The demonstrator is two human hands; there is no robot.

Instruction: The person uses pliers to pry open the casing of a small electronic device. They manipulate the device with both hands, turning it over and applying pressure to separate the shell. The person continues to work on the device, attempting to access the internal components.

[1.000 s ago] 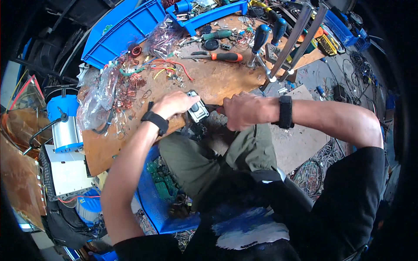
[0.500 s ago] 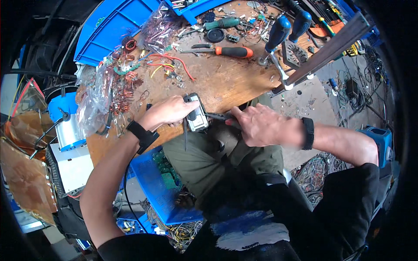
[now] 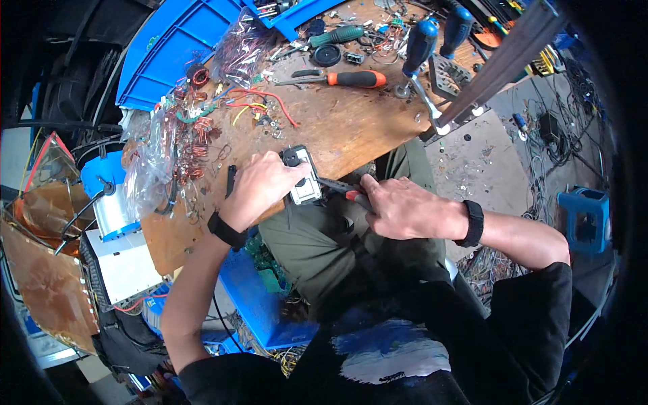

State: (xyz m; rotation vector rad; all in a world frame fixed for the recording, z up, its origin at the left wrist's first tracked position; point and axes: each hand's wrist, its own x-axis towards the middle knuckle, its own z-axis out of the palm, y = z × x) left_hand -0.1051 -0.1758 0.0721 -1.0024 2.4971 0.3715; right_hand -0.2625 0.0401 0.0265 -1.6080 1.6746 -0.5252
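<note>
My left hand (image 3: 264,181) steadies a small rectangular white-and-black device (image 3: 307,187) at the table's near edge, its thumb pressing on the device's face. A round black part sits at the device's top, and a thin dark strip or cable hangs below it. My right hand (image 3: 410,208) is closed around pliers (image 3: 352,195) with red-and-dark handles. Their dark metal tip reaches the device's right side; whether the jaws grip it is too small to tell. The fingertips of my left hand are partly hidden.
On the wooden table (image 3: 351,145) lie an orange-and-black screwdriver (image 3: 358,79), a green-handled screwdriver (image 3: 337,36), red wires (image 3: 283,108) and copper coils (image 3: 196,148). Blue-handled clamps (image 3: 422,48) and a metal bar (image 3: 503,64) stand at right. A blue bin (image 3: 263,317) holds green circuit boards below.
My left hand has shifted its hold, with its knuckles now higher and its fingers more bent beside the device. The pliers stay at the device's right side. The whole view has shifted slightly.
</note>
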